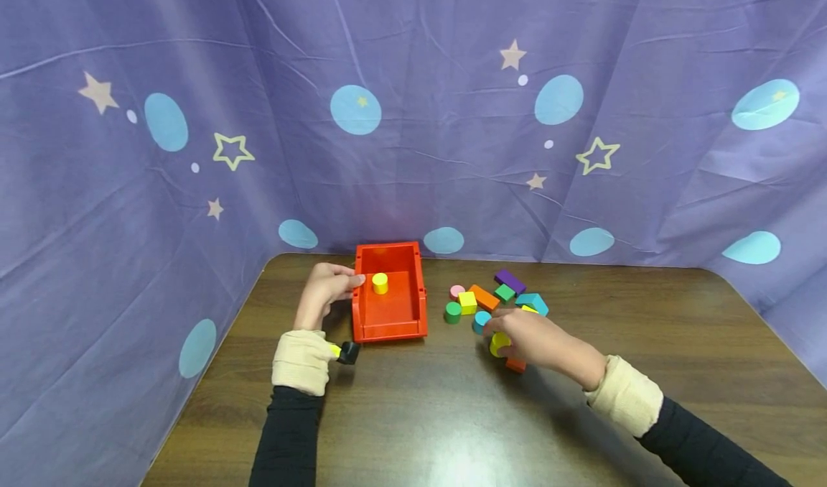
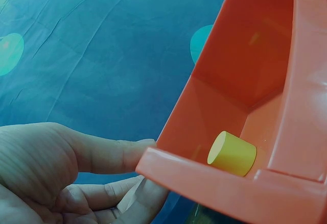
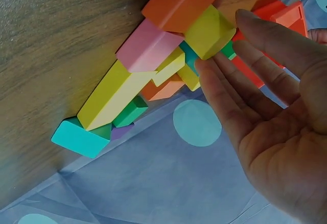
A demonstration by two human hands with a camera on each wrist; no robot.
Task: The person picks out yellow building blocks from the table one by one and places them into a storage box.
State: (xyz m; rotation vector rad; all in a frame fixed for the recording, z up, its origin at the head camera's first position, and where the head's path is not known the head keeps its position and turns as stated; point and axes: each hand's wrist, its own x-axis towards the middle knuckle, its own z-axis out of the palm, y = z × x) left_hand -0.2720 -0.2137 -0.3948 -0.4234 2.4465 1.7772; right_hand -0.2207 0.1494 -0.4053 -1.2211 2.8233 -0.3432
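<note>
My left hand [image 1: 328, 290] grips the left wall of a red open bin [image 1: 390, 329], thumb over the rim and fingers outside. On the bin floor is one yellow cylinder [image 1: 380, 284], also plain in the left wrist view. Over the near end of a group of coloured blocks is my right hand [image 1: 536, 337]. Its fingers are spread and fairly straight, with the fingertips right at another yellow cylinder [image 3: 209, 32]. An orange block [image 3: 179, 3] lies against that cylinder, with a pink block [image 3: 149, 46] beside it.
A blue cylinder [image 1: 481, 322], a green cylinder [image 1: 453, 312], a yellow cube [image 1: 467, 303] and a purple block [image 1: 510, 281] lie among others right of the bin. They rest on a brown wooden table [image 1: 400, 415]. A purple patterned curtain [image 1: 413, 149] hangs behind and left.
</note>
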